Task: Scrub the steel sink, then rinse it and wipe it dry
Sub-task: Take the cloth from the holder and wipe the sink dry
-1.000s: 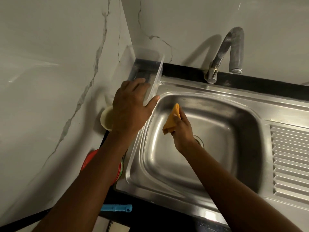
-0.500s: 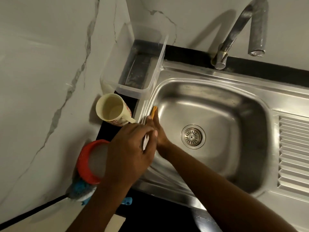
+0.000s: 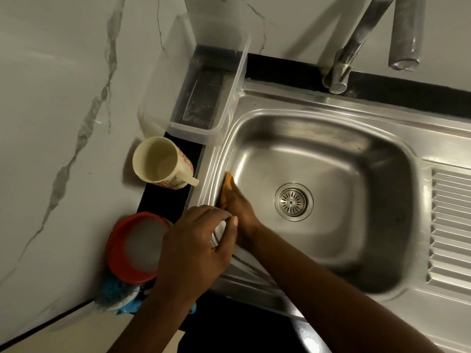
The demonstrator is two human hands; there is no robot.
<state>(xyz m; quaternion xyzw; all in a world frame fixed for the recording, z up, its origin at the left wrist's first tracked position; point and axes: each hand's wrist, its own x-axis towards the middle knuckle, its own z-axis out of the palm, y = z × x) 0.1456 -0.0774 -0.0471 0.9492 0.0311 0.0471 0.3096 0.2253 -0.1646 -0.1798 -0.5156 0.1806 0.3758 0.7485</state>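
Note:
The steel sink point(image 3: 331, 154) fills the right half of the view, with a round drain strainer point(image 3: 293, 201) in its bowl. My right hand point(image 3: 239, 207) presses an orange scrub pad point(image 3: 226, 186) flat against the bowl's left wall, just under the rim. Only a strip of the pad shows past the fingers. My left hand point(image 3: 196, 248) rests on the sink's left rim beside the right wrist, fingers curled and thumb out, holding nothing.
A curved steel tap point(image 3: 377, 34) stands at the back. Left of the sink sit a clear plastic box point(image 3: 193, 80), a cream mug point(image 3: 160, 163), a red-rimmed bowl point(image 3: 132, 245) and a blue brush point(image 3: 114, 296). A ribbed drainboard point(image 3: 451, 230) lies right. Marble walls close the left and back.
My left hand left the clear box and came down to the sink's left rim. My right hand carried the pad from mid-bowl to the left wall and slid it along there.

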